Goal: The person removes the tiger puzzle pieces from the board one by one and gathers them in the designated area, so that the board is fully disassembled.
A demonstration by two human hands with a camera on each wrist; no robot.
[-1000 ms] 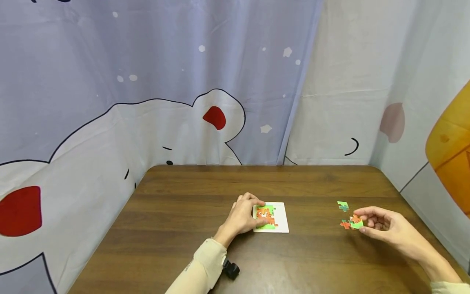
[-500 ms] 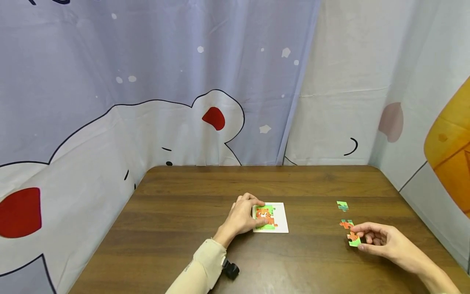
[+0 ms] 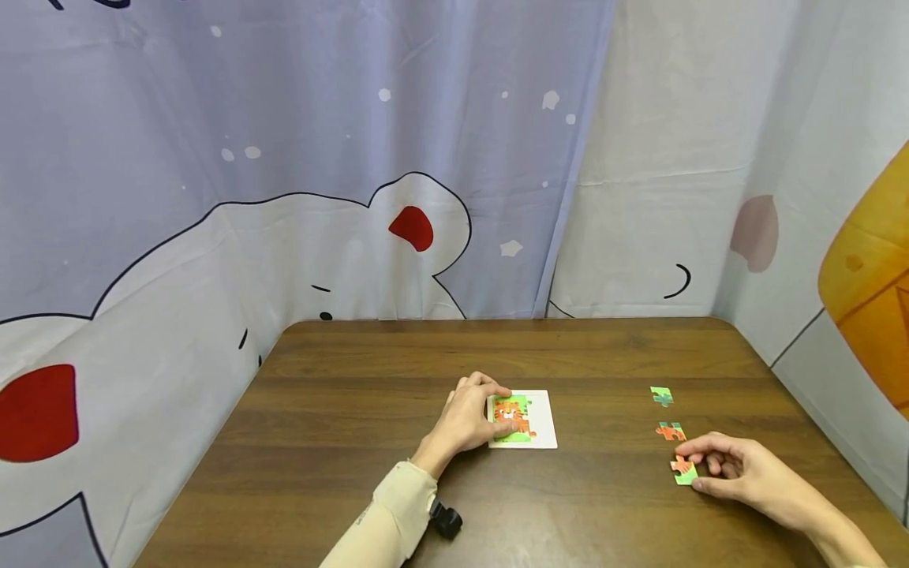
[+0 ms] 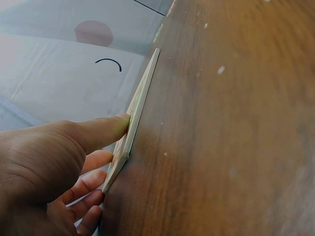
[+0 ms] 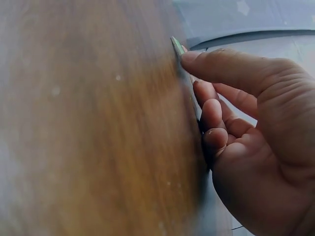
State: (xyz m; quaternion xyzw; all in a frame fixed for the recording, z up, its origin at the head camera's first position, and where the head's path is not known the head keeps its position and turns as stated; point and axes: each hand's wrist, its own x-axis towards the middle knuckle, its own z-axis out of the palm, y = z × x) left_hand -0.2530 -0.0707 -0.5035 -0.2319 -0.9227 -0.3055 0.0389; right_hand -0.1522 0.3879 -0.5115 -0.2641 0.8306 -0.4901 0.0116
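Note:
In the head view my left hand (image 3: 465,416) holds a white puzzle board (image 3: 543,422) flat on the table. Its thumb presses the face, with the other fingers along the left and far edges; the left wrist view shows the board (image 4: 142,103) edge-on under the thumb. Joined orange and green pieces on it form part of a tiger picture (image 3: 513,412). My right hand (image 3: 742,472) pinches a green and orange puzzle piece (image 3: 684,471) by its right side, thumb near, index finger far. Just beyond lies an orange and teal piece (image 3: 670,431).
A green and teal puzzle piece (image 3: 662,396) lies farther back on the right. The brown wooden table (image 3: 369,371) has a printed curtain (image 3: 319,142) along its back and sides. A small black device (image 3: 446,521) is strapped at the left wrist.
My right hand has drawn its puzzle piece toward the near side, apart from the orange and teal piece it overlapped before. My left hand and the board stay put.

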